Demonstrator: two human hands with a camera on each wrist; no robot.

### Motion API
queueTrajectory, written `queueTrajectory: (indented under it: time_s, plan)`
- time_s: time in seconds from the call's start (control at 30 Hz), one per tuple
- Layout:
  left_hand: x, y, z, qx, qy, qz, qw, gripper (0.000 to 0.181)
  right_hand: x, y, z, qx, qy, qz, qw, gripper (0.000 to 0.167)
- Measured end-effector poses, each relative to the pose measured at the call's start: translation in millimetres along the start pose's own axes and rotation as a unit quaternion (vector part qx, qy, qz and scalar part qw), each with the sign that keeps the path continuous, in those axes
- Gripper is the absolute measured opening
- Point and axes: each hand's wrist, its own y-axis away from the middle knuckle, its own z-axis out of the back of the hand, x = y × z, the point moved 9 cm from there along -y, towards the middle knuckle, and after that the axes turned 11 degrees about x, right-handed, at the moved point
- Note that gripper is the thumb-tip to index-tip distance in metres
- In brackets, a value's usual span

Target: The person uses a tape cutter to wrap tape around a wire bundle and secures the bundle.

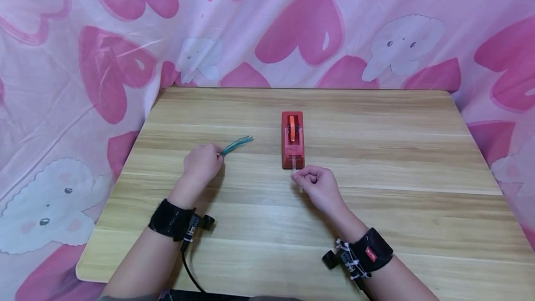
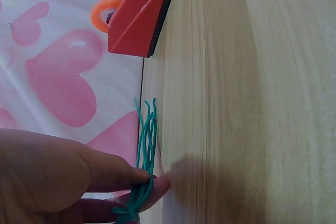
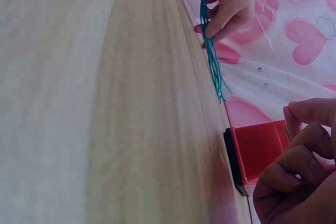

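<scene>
A bundle of thin green strings [image 1: 237,145] is pinched between the thumb and fingers of my left hand [image 1: 202,164], left of the table's middle. In the left wrist view the strings [image 2: 148,140] stick out past the fingertips with loose, uneven ends. A red tape dispenser [image 1: 292,140] with an orange core stands on the table. My right hand [image 1: 318,185] is at its front end, thumb and forefinger pinching the end of a strip of clear tape [image 1: 294,164] that runs from the dispenser. The right wrist view shows the red dispenser [image 3: 260,148] just beyond the curled fingers.
The wooden table [image 1: 397,161] has its far edge against a pink curtain [image 1: 234,27] printed with hearts, which also hangs at both sides. Black straps with small cameras are on both wrists, and a cable [image 1: 190,268] trails from the left one.
</scene>
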Motion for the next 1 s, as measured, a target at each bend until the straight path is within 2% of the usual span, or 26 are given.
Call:
queueTrajectory:
  time_s: [0.17,0.43,0.6,0.8,1.0]
  plan:
    - [-0.3,0.0,1.9,-0.010,0.006,0.001,0.9999,0.019,0.1,-0.2,0.9,-0.001,0.004,0.009,1.0000,0.020]
    - [1.8,-0.8,-0.7,0.002,0.034,-0.006,0.9994,0.019,-0.3,-0.4,0.0,0.002,0.002,0.008,1.0000,0.020]
    - [3.0,-2.3,0.4,-0.005,0.067,-0.033,0.9972,0.020,-0.4,-0.2,0.5,0.001,-0.001,0.006,1.0000,0.021]
    - [-0.3,-3.7,3.3,-0.024,0.107,-0.081,0.9907,0.021,-1.2,-0.3,0.5,0.003,0.001,0.004,1.0000,0.021]
    - [-2.2,-4.8,2.0,-0.019,0.140,-0.112,0.9836,0.019,-1.0,-0.2,0.7,0.003,0.000,0.004,1.0000,0.020]
